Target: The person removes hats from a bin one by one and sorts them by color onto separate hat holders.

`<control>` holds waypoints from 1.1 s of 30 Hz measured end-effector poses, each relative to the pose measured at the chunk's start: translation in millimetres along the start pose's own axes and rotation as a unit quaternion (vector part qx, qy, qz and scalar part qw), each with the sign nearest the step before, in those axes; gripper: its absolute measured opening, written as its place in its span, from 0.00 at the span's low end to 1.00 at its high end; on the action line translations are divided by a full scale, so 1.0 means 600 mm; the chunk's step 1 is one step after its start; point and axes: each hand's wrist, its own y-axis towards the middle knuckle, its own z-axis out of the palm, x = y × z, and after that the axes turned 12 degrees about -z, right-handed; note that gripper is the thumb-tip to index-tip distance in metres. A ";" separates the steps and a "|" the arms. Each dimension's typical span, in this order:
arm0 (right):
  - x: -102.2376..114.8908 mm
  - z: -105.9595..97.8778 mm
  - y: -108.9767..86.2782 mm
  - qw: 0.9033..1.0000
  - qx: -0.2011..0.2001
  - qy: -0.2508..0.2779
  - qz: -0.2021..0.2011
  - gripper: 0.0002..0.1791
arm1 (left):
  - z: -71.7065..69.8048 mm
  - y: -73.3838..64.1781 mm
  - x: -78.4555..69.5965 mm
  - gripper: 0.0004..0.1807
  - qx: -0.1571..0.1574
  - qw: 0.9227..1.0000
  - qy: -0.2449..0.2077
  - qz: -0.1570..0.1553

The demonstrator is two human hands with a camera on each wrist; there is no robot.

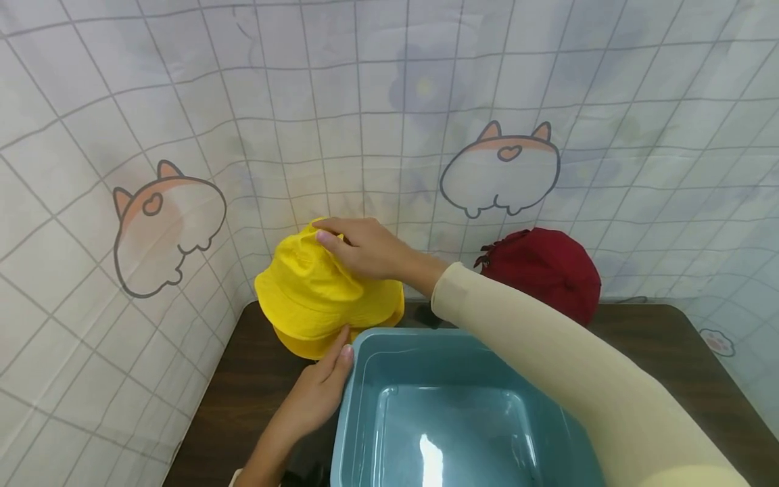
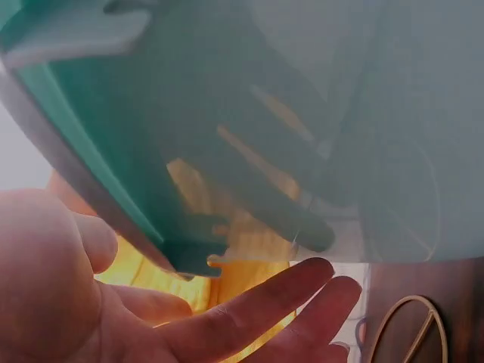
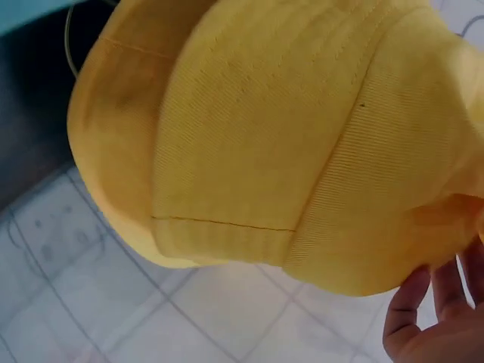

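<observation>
A yellow bucket hat (image 1: 313,277) is at the back left of the table, with a second yellow brim (image 1: 298,345) showing beneath its own. My right hand (image 1: 371,250) pinches the cloth at the top of its crown. In the right wrist view the curled fingers (image 3: 412,306) grip the bunched yellow fabric (image 3: 348,151). My left hand (image 1: 316,392) lies between the hat and a blue plastic basin (image 1: 343,433), fingers extended, one fingertip right at the lower brim. Through the basin's translucent wall, the left wrist view shows more of the left hand's fingers (image 2: 265,204).
A dark red hat (image 1: 541,270) sits at the back right, partly behind my right forearm. The basin takes up the front middle of the dark wood table (image 1: 645,352). A white gridded cloth (image 1: 377,101) with cartoon animals hangs behind and at the left.
</observation>
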 end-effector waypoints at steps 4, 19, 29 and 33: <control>-0.024 -0.007 -0.013 0.996 -0.065 0.062 0.031 0.30 | -0.008 -0.006 0.007 0.35 -0.018 1.000 -0.019 0.002; -0.117 -0.008 -0.047 0.881 -0.009 0.292 0.372 0.36 | -0.111 0.019 0.046 0.20 -0.162 0.945 -0.271 -0.082; -0.135 0.015 -0.047 0.834 0.031 0.324 0.445 0.21 | -0.125 0.052 0.046 0.15 -0.155 0.907 -0.384 -0.080; -0.140 0.019 -0.050 0.823 0.034 0.336 0.457 0.14 | -0.123 0.061 0.047 0.12 -0.151 0.898 -0.408 -0.071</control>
